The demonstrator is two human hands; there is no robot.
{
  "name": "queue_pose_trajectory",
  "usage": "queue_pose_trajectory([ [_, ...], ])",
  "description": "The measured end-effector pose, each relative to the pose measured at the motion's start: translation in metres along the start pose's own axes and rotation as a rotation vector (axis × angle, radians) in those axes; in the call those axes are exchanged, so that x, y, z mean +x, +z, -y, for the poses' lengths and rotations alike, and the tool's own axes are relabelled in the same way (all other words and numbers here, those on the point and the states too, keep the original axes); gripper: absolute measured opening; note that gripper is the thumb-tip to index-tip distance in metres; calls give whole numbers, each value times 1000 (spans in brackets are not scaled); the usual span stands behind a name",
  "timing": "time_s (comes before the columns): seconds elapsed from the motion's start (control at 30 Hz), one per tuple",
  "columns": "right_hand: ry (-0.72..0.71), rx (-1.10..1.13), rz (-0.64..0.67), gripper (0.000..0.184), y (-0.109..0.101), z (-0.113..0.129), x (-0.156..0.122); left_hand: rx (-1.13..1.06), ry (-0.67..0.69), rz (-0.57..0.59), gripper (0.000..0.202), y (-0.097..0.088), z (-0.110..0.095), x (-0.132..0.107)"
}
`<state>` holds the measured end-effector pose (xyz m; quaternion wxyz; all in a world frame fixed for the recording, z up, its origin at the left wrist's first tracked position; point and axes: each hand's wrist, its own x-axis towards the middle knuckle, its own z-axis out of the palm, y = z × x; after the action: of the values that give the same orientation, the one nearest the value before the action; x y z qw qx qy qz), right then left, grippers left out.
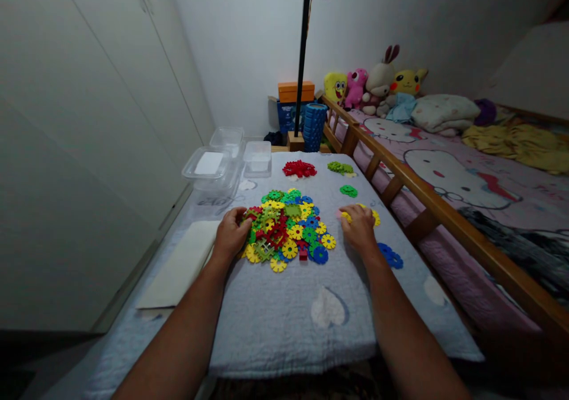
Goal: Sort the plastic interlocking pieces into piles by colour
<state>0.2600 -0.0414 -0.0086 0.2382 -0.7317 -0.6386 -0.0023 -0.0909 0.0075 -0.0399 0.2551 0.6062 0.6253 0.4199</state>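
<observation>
A mixed heap of plastic snowflake discs (291, 232) in yellow, green, blue and red, with several square interlocking pieces, lies mid-table. My left hand (232, 232) rests against the heap's left edge, thumb and fingers apart, fingertips partly hidden by the pieces. Over on the right, my right hand (359, 227) has its fingers pinched on a yellow snowflake disc (345, 217). Other yellow discs (377, 217) lie beneath and beside that hand. Close by are small groups of blue discs (390, 256), green discs (349, 191), light-green pieces (340, 167) and red pieces (299, 169).
Clear plastic containers (208, 164) stand at the back left of the cloth-covered table (284, 329). A folded cream sheet (180, 269) lies beside my left forearm. A wooden bed rail (409, 189) runs along the right side, and a black pole (302, 62) rises behind the table.
</observation>
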Motion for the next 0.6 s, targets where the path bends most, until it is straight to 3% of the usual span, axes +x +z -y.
queue_pose_trajectory([
  [0.1, -177, 125, 55, 28, 11, 20, -4, -9, 6, -6, 41, 0, 0, 0],
  [0.17, -222, 131, 86, 27, 19, 32, -7, -7, 8, -6, 40, 0, 0, 0],
  [0.37, -164, 97, 140, 23, 29, 45, -10, -5, 9, 2, 40, 0, 0, 0],
  [0.6, -89, 372, 116, 8, 25, 39, -6, -14, 7, 12, 41, 0, 1, 0],
])
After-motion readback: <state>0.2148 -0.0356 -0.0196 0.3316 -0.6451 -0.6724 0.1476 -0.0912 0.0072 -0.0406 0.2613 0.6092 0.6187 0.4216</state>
